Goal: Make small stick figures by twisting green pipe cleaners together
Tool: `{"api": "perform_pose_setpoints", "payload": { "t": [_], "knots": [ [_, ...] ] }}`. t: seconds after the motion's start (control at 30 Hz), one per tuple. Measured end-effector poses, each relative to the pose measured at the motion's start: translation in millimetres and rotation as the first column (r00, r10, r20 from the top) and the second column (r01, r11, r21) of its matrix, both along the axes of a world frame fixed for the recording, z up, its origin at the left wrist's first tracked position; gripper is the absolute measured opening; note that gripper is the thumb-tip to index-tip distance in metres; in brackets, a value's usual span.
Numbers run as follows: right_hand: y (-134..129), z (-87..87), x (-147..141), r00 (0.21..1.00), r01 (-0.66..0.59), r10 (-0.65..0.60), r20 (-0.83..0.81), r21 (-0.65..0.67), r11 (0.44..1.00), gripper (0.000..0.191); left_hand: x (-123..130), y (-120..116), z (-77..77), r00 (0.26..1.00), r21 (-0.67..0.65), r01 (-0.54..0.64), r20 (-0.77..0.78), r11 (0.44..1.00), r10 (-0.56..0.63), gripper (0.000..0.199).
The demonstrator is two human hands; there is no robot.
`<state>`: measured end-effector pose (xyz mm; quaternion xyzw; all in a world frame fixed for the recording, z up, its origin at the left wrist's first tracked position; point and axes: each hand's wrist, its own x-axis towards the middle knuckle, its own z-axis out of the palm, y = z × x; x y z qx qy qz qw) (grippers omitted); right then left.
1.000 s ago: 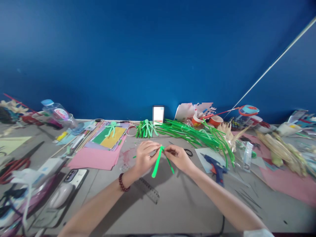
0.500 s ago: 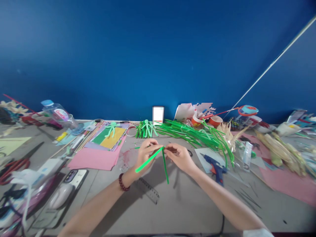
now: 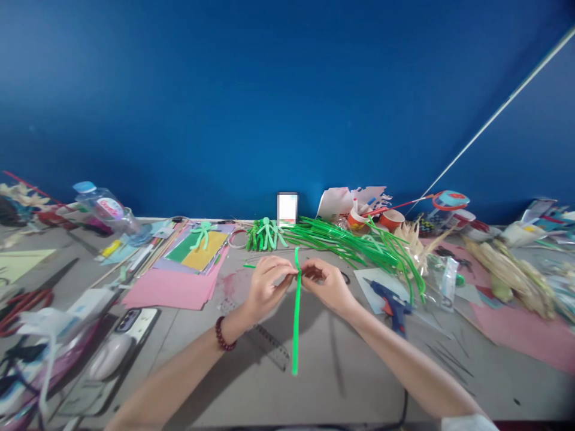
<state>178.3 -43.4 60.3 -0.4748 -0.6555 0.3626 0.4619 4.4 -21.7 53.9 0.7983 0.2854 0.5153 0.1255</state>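
A bright green pipe cleaner [image 3: 296, 323] hangs almost straight down between my hands, its short upper end standing above the fingertips. My left hand [image 3: 269, 287], with a dark red bead bracelet [image 3: 224, 333] at the wrist, pinches it near the top. From the other side, the thumb and fingers of my right hand [image 3: 329, 286] close on the same spot. Beneath, a clear ruler [image 3: 272, 347] lies on the grey table. Behind the hands are green pipe-cleaner figures [image 3: 266, 232] and a pile of loose green pipe cleaners [image 3: 332, 234].
To the right lie a blue glue gun [image 3: 390, 299] on white paper, dried husks [image 3: 512, 275] and pink sheets [image 3: 525, 329]. On the left are pink paper [image 3: 171, 289], a phone [image 3: 135, 323], a mouse [image 3: 111, 356], scissors [image 3: 27, 305] and a plastic bottle [image 3: 105, 206]. A small screen [image 3: 287, 209] stands at the wall.
The pipe cleaner's long part has swung from slanting down-left to hanging vertically, and a short end now points up. Both hands stay nearly in place, the left fingers shifting at the pinch.
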Motion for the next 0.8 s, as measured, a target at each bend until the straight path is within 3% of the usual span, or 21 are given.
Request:
{"api": "perform_pose_setpoints", "payload": {
  "t": [0.13,0.3,0.6,0.8],
  "knots": [
    [-1.8,4.2,-1.1,0.989,0.090,-0.104,0.102,0.133,0.987,0.015,3.8,-7.2,7.2,0.999,-0.054,0.031,0.016,0.998,-0.030,0.015],
    [-1.7,-1.2,-0.6,0.976,0.082,-0.128,0.178,0.244,0.966,0.013,7.7,-10.4,7.6,0.993,-0.256,0.037,0.115,0.966,-0.008,0.014],
    [-2.9,-8.2,-0.7,0.976,0.087,-0.140,0.167,0.294,0.952,0.011,11.6,-9.0,-1.2,0.992,-0.300,0.029,0.127,0.954,0.010,0.021],
    [-1.3,-1.8,-0.6,0.993,0.037,-0.057,0.101,0.194,0.980,0.018,8.6,-7.0,2.1,0.997,-0.308,0.047,0.075,0.950,-0.025,0.020]
  ]
}}
